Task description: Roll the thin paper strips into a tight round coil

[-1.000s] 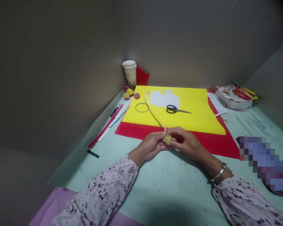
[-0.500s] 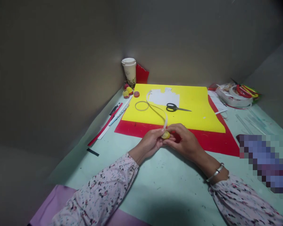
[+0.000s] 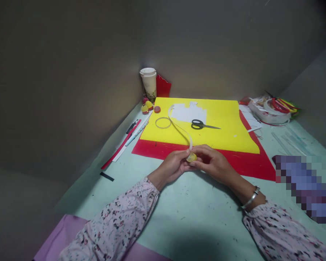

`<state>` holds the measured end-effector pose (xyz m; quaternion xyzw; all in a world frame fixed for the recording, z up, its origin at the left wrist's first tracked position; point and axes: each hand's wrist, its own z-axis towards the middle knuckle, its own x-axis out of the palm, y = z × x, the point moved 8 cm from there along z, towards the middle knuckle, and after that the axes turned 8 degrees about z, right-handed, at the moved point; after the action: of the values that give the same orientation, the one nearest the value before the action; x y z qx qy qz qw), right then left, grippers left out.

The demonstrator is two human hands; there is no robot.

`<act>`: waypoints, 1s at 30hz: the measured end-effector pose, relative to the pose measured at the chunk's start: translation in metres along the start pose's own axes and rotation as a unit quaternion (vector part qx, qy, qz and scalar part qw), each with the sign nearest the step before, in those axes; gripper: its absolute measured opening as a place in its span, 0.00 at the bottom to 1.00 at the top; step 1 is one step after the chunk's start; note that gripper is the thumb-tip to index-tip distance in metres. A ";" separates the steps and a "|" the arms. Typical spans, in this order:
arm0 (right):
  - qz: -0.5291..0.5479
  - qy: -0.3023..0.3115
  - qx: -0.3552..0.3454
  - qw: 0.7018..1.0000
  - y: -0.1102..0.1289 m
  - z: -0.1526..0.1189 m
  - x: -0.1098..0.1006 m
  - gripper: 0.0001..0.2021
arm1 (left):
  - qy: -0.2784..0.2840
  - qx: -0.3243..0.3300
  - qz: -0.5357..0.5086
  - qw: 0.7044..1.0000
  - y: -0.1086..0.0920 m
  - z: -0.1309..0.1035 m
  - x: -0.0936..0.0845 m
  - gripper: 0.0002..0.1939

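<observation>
Between my hands is a small yellow piece with a fluted edge and a pale top (image 3: 191, 157). The thumb and fingers of my left hand (image 3: 175, 163) are closed around its left side. My right hand (image 3: 216, 163) grips its right side, with the fingertips partly hidden behind it. A narrow white strip (image 3: 190, 140) runs up from the piece, curving over the yellow sheets to a loop (image 3: 163, 123). Black-handled scissors (image 3: 197, 124) lie beyond my right hand, beside a white patch of paper (image 3: 186, 112).
Yellow sheets (image 3: 222, 139) lie on a red sheet (image 3: 250, 165). At the back left stand a lidded paper cup (image 3: 149, 83) and several small red and yellow pieces (image 3: 145, 109). A tub of supplies (image 3: 271, 114) sits right, above a pixelated item (image 3: 306, 188). Coloured strips (image 3: 121, 146) lie left.
The yellow piece has tilted slightly, and more of its pale top shows. My right hand and wrist have shifted a little down and right. My left hand stays nearly still.
</observation>
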<state>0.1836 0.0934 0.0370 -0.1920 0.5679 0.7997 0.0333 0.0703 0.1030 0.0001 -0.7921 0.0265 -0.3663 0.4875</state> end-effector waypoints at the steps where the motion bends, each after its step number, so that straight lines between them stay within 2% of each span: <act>1: 0.008 0.004 0.004 1.000 -0.001 0.000 0.000 0.14 | 0.002 0.001 0.003 1.000 0.000 0.000 0.000 0.13; 7: 0.016 0.007 0.007 1.000 -0.002 0.000 0.002 0.14 | 0.007 0.001 0.007 1.000 0.001 0.000 0.000 0.12; 12: -0.076 -0.069 -0.056 0.993 0.007 -0.001 -0.005 0.14 | -0.012 0.017 -0.017 1.000 -0.002 0.001 -0.001 0.11; 14: -0.107 -0.078 -0.076 0.988 0.012 -0.002 -0.005 0.13 | -0.021 0.022 -0.028 0.999 -0.003 0.001 -0.002 0.10; 20: -0.114 -0.049 -0.100 0.987 0.019 -0.002 0.001 0.11 | -0.028 0.019 -0.021 0.999 -0.004 0.000 -0.002 0.11; 30: -0.037 0.019 -0.041 0.998 0.008 0.000 -0.002 0.11 | 0.006 -0.012 -0.013 1.000 0.002 0.001 -0.002 0.10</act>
<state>0.1826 0.0911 0.0451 -0.2298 0.5274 0.8167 0.0441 0.0699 0.1036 -0.0030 -0.7960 0.0235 -0.3765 0.4733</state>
